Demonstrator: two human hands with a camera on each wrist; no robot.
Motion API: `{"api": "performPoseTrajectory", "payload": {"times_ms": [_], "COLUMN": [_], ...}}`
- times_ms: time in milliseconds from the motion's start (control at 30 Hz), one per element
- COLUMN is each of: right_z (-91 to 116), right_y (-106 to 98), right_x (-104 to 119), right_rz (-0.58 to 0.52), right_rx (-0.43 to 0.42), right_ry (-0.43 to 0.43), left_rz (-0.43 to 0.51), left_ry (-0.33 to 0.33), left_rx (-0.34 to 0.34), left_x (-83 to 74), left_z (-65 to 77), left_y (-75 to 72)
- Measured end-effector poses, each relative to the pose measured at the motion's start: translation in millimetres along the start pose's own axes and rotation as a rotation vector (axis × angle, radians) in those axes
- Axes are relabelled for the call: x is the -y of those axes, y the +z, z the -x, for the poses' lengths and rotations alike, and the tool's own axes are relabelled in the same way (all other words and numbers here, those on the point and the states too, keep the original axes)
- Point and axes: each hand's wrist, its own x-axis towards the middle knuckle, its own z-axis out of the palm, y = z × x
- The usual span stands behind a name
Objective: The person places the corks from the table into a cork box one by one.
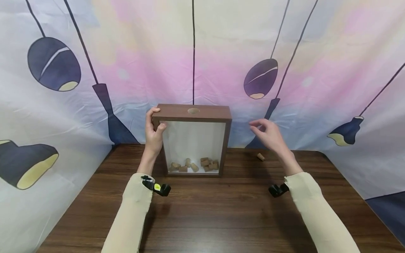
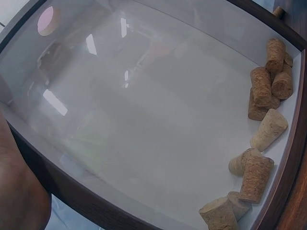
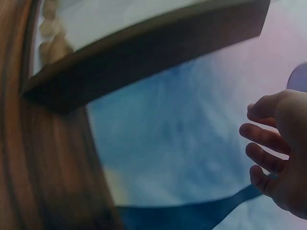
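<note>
A brown wooden box frame (image 1: 210, 111) with a clear front stands upright on the table, a round hole in its top. Several corks (image 2: 261, 86) lie along its bottom, heaped at the right and scattered toward the left. My left hand (image 1: 153, 136) grips the box's upper left corner, thumb on the front and fingers at the top and side. To the right of the box, my right hand (image 1: 268, 135) hangs in the air with loosely bent fingers (image 3: 266, 139) and nothing in them. Below it, a single cork (image 1: 261, 157) lies on the table.
The dark wooden table (image 1: 202, 211) runs back to a hanging cloth (image 1: 215, 52) printed with lamps, close behind the box. More of the cloth closes off the left and right sides. Each wrist carries a small black camera (image 1: 278, 190) on its sleeve.
</note>
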Motion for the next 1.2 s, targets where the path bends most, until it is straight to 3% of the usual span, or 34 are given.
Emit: {"api": "performPoseTrajectory", "payload": {"times_ms": [400,833,1000,1200], "right_z": [22,39,46,51], "right_y": [16,35,39,42], "right_x": [-57,-98,-115,-118], "right_rz": [0.058,0.079,0.113,0.114], "right_rx": [0.116,0.271,0.292,0.314], "right_ry": [0.024,0.127,0.147,0.148], "left_rz": [-0.027,-0.02,-0.028,-0.033], "left_ry": [-0.002,0.012,0.011,0.013], "left_rx": [-0.003,-0.009,-0.016,-0.019], "left_x": [-2.1,-0.8,0.2,-1.2], "left_z": [1.1,-0.7,-1.3,-0.9], "left_y": [-0.5,-1.8,2.0,0.8]}}
